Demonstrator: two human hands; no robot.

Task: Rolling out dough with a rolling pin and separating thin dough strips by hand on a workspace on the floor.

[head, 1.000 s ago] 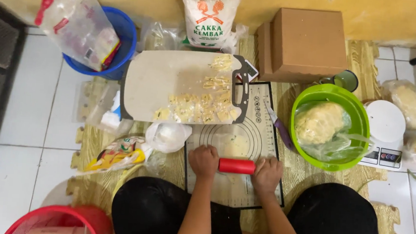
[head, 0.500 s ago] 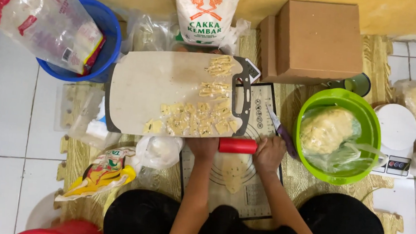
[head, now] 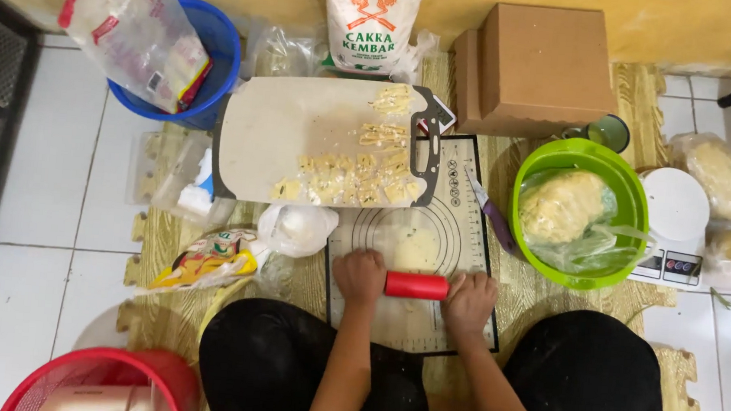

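Rolling dough w/ red pin [head: 417, 285].
L hand [head: 360, 276] & R hand [head: 469, 299] fingers curled on pin ends; next needs a push over dough [head: 415, 248] on mat [head: 467, 240].

Red rolling pin [head: 417, 285] lies crosswise on the pastry mat [head: 467, 240] — flattened pale dough [head: 415, 248] just beyond.
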